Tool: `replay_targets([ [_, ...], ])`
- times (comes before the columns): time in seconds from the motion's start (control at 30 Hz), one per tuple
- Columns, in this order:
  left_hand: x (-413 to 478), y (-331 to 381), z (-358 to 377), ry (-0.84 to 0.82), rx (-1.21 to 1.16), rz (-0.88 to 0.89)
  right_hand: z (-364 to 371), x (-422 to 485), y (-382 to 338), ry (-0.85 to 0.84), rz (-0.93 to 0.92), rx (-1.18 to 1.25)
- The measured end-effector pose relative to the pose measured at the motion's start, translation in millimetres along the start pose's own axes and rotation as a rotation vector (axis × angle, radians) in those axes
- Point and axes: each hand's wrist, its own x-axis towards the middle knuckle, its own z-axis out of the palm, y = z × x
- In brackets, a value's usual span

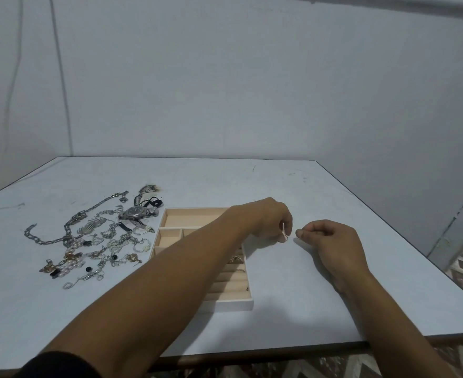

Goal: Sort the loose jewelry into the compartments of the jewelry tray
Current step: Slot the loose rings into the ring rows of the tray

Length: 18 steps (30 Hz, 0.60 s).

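Observation:
A beige jewelry tray [233,302] with several compartments and ring rolls lies mid-table; my left forearm crosses over it and hides much of it. A ring [235,259] sits in the ring rolls. My left hand [271,219] is right of the tray and pinches a small thin ring or hoop [285,237] just above the table. My right hand [331,238] is close beside it, fingers curled, thumb and forefinger pinched together near the same spot; whether it holds anything is too small to tell. A pile of loose jewelry [96,241] lies left of the tray.
The pile holds a heavy silver chain [69,227], a silver wristwatch [137,212], pearl strands and small earrings. The pale table [293,309] has its front edge near me and its right edge by a patterned floor. A wall stands behind.

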Motion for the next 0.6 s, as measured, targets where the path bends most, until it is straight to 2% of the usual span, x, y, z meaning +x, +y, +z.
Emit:
replay_targets([
  [0.27, -7, 2, 1, 0.023, -0.037, -0.039, 0, -3, -1, -0.012, -0.003, -0.05],
  [0.6, -49, -5, -10, 0.2, -0.204, -0.026, -2, -6, -3, -0.051, -0.033, -0.134],
])
